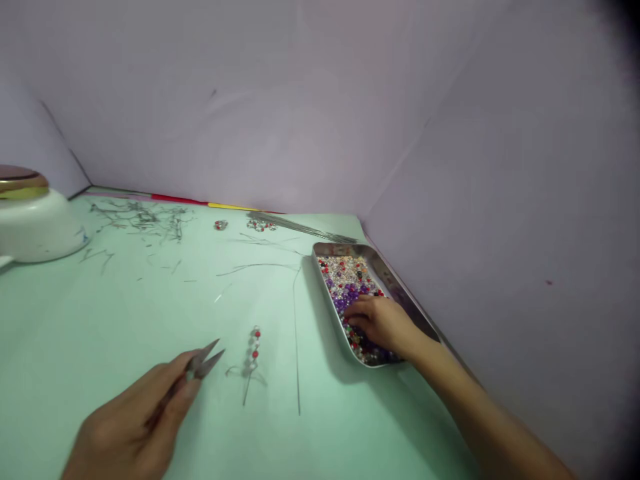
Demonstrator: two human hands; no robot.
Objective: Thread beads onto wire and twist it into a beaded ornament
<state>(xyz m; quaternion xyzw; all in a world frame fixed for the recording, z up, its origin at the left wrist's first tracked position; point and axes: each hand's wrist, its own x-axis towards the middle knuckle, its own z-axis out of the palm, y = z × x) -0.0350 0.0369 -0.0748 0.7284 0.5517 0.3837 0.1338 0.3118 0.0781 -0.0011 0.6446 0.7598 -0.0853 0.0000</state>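
My left hand is closed round a pair of pointed metal pliers, whose jaws are apart. My right hand reaches into a metal tray of small beads, with its fingertips among the purple beads; whether it holds any is hidden. Just right of the pliers lies a short strand of red and clear beads with bent wire ends. A long thin wire lies between that strand and the tray.
Tangled wire scraps lie at the back left, beside a white rounded object. Small beaded loops and a bundle of straight wires lie at the back. Pale walls enclose the green table.
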